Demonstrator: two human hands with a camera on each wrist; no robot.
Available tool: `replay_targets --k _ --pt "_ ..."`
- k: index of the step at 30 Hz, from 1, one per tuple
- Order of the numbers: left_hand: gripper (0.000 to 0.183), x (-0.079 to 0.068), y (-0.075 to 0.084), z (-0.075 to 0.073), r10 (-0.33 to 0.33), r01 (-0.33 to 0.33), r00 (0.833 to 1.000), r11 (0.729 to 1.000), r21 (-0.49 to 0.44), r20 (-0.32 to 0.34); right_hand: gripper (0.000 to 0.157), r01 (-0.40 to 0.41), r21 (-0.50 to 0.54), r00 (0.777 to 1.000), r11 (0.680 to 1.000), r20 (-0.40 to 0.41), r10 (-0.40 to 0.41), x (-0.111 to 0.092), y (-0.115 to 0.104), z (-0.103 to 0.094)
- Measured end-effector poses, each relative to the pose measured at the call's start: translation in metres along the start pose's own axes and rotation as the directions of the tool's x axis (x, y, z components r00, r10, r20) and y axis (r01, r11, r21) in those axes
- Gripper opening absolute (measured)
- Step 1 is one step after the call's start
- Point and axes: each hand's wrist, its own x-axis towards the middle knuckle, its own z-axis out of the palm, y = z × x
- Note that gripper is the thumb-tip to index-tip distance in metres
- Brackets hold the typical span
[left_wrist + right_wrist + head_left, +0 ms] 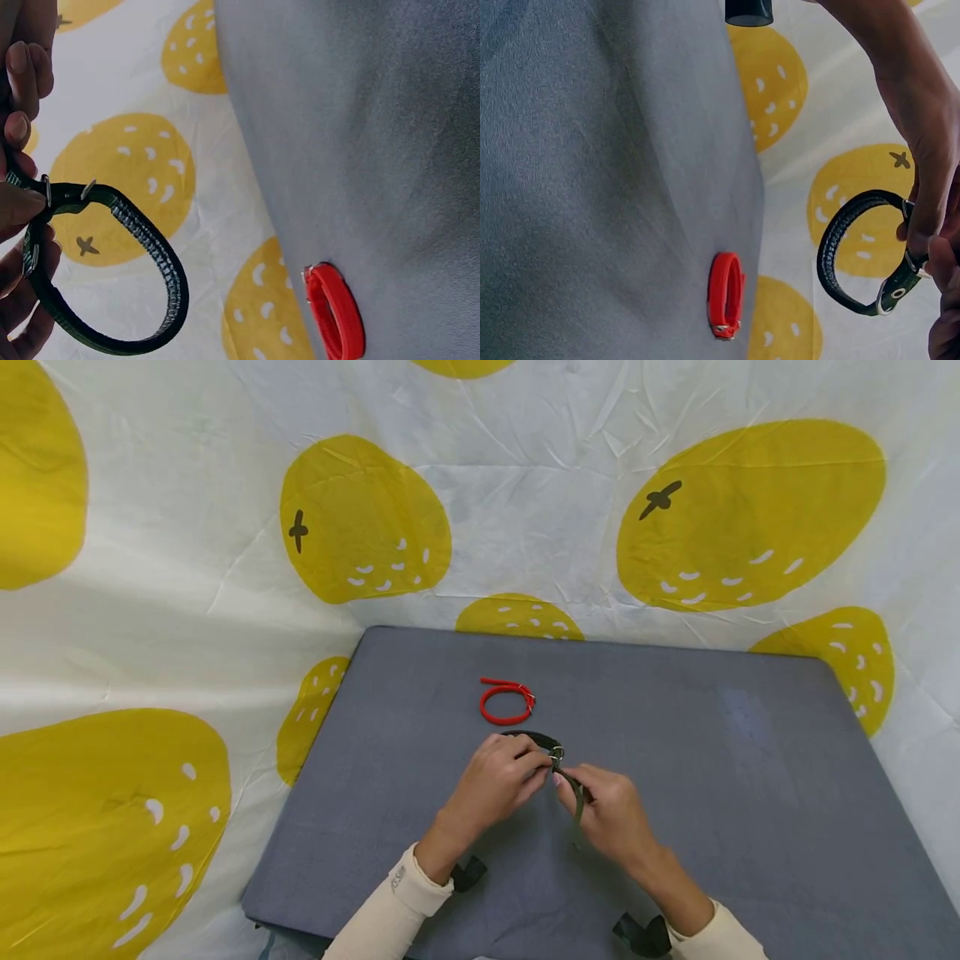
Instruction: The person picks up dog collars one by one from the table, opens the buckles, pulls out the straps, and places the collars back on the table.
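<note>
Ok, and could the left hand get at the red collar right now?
Probably yes, once freed: the red collar lies uncovered on the grey tabletop, just beyond the left hand. But that hand is pinching the dark collar, so it would likely have to let go first.

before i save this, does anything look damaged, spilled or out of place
Nothing stands out: the red looped strap with metal fittings lies on the grey fabric-covered table, and the left hand and right hand hold the dark green padded looped strap, partly hiding it. No spill or damage shows.
</note>
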Motion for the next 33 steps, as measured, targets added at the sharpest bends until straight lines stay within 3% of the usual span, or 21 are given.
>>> replay_targets --k 4,10,14,24,29,33 --pt "0.004 0.0019 0.0013 0.0001 0.029 -0.031 0.999 0.998 0.060 0.030 0.014 0.015 -0.025 1.000 1.000 -0.011 -0.015 -0.0013 0.0009 0.0020" --pt "0.004 0.0019 0.0007 0.0008 0.071 -0.088 0.989 0.987 0.132 0.129 0.015 0.018 -0.031 1.000 0.999 -0.009 -0.018 -0.0035 0.0022 0.0019" --pt "0.006 0.0020 -0.0009 0.0015 0.108 -0.129 0.984 0.981 0.144 0.142 0.016 0.012 -0.005 1.000 1.000 0.006 -0.012 -0.0046 0.0031 0.0005" --pt "0.006 0.0037 -0.0034 0.0008 0.155 -0.158 0.976 0.987 0.010 0.156 0.016 -0.027 0.090 0.999 0.996 0.029 0.024 -0.0038 0.0035 -0.0036" --pt "0.005 0.0040 -0.0029 -0.0013 0.171 -0.167 0.970 0.985 -0.038 0.171 0.013 0.022 0.021 1.000 1.000 0.005 -0.022 -0.0014 0.0036 -0.0048" --pt "0.004 0.0042 -0.0029 -0.0027 0.159 -0.151 0.970 0.987 -0.058 0.186 0.012 0.031 -0.027 0.999 0.999 0.030 -0.031 0.0000 0.0048 -0.0056"
